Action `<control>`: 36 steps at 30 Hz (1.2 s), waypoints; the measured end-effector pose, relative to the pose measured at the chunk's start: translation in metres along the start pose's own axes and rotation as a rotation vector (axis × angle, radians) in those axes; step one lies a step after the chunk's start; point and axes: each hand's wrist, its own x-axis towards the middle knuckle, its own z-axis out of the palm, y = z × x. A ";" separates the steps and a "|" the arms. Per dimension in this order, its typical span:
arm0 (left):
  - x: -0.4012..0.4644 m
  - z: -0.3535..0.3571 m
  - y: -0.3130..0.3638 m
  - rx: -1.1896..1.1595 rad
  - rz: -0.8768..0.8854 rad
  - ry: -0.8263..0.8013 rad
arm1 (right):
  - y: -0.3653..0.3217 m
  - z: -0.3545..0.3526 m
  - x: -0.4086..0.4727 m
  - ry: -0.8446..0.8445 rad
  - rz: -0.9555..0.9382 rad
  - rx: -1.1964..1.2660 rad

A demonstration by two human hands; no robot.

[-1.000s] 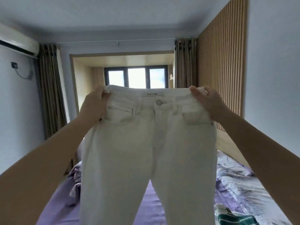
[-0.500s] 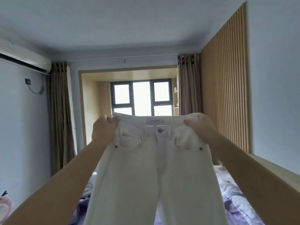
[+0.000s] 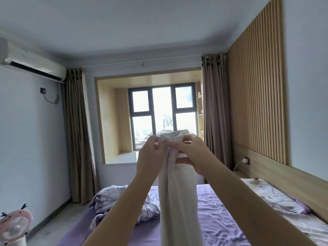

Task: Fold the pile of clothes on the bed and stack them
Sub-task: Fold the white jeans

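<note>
I hold a pair of white jeans (image 3: 179,201) up in front of me, folded lengthwise so the two legs hang together as one narrow strip over the bed (image 3: 218,221). My left hand (image 3: 150,157) pinches the waistband from the left side. My right hand (image 3: 191,155) grips the waistband from the right, fingers curled around it. Both hands meet at the top of the jeans, nearly touching. The lower ends of the legs run out of the bottom of the view.
The bed has a purple sheet with a crumpled floral duvet (image 3: 113,201) at its far end and a pillow (image 3: 276,197) at the right. A wooden headboard (image 3: 276,174) runs along the right. A pink fan (image 3: 14,226) stands at the lower left.
The jeans were held spread wide by the waistband; my hands have come together, folding them in half lengthwise. The view has tilted so more of the bed shows.
</note>
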 end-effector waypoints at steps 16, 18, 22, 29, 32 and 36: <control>-0.001 -0.018 0.000 -0.466 -0.295 -0.076 | 0.075 -0.046 -0.007 0.262 -0.279 -0.403; 0.007 -0.032 0.003 -0.595 -0.298 -0.105 | 0.096 -0.064 -0.014 0.164 -0.129 -0.326; 0.028 -0.065 0.005 -0.654 -0.190 -0.140 | 0.126 -0.062 -0.027 -0.189 0.080 -0.154; 0.030 -0.124 -0.020 -0.472 -0.208 -0.002 | 0.098 -0.021 -0.029 -0.084 -0.043 -0.130; 0.018 -0.137 -0.032 -0.381 -0.302 0.125 | 0.084 0.003 -0.029 -0.029 -0.121 -0.099; 0.000 -0.135 -0.036 0.064 -0.266 0.458 | 0.072 0.029 -0.028 -0.068 -0.180 -0.126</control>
